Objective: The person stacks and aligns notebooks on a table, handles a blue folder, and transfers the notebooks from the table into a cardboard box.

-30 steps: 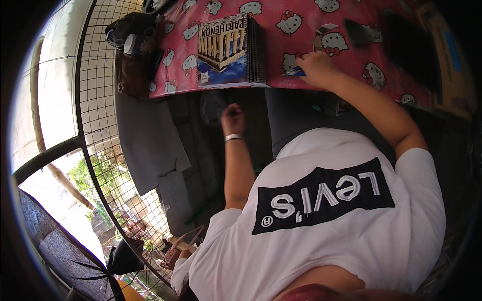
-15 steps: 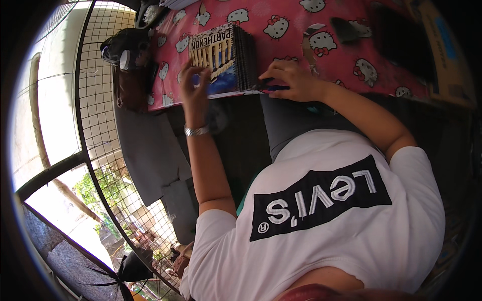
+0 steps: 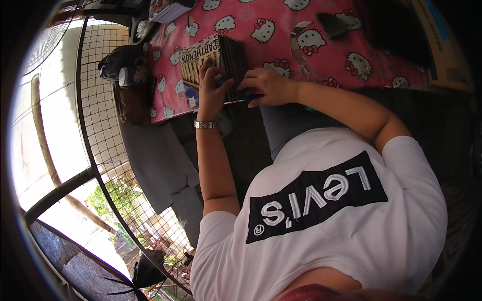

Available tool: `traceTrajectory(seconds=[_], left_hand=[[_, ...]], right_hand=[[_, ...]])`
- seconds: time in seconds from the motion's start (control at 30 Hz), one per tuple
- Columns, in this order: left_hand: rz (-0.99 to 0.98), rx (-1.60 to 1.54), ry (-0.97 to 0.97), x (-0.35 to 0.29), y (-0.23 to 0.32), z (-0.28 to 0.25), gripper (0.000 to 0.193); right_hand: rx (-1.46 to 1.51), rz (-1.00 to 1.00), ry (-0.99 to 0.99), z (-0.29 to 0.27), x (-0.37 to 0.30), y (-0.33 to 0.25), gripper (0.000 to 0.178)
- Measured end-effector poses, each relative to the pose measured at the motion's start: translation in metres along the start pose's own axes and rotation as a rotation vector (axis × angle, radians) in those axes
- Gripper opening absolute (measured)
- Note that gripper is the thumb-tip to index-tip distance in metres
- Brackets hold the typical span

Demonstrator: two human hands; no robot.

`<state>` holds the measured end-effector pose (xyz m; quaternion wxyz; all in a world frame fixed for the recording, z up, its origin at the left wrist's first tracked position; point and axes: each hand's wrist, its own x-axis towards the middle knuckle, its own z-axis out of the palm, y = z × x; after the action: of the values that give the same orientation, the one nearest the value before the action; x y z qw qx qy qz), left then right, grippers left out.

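left hand (image 3: 213, 94) and right hand (image 3: 273, 86) have closed in on the spiral notebooks (image 3: 232, 57), stacked at the near edge of the table (image 3: 279, 49). light, even contact should keep them square. left arches over the cover; right reaches in sideways, fingers bent. whether either grips anything, cannot tell.
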<state>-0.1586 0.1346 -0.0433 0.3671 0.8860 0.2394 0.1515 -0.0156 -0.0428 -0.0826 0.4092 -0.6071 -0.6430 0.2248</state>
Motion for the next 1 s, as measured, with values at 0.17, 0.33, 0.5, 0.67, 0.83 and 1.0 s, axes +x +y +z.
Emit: traceTrajectory(seconds=[0.17, 0.33, 0.5, 0.67, 0.83, 1.0], left_hand=[[0.014, 0.033, 0.034, 0.0, 0.003, 0.004, 0.033], [0.038, 0.105, 0.009, 0.0, 0.01, 0.005, 0.035], [0.06, 0.191, -0.005, -0.001, 0.013, 0.005, 0.04], [0.058, 0.208, -0.008, -0.001, 0.011, 0.005, 0.041], [0.097, 0.288, -0.013, -0.001, 0.014, 0.008, 0.042], [0.065, 0.322, -0.002, -0.002, 0.019, 0.011, 0.044]], right_hand=[[0.236, 0.103, -0.098, -0.003, 0.003, 0.002, 0.04], [0.493, 0.333, -0.266, -0.007, 0.007, 0.007, 0.041], [0.053, -0.026, -0.035, -0.005, -0.001, 0.015, 0.038], [0.289, 0.362, -0.372, -0.022, 0.014, 0.001, 0.04], [0.202, 0.26, -0.32, -0.024, 0.012, 0.009, 0.044], [-0.07, 0.03, -0.12, -0.019, 0.004, 0.016, 0.046]])
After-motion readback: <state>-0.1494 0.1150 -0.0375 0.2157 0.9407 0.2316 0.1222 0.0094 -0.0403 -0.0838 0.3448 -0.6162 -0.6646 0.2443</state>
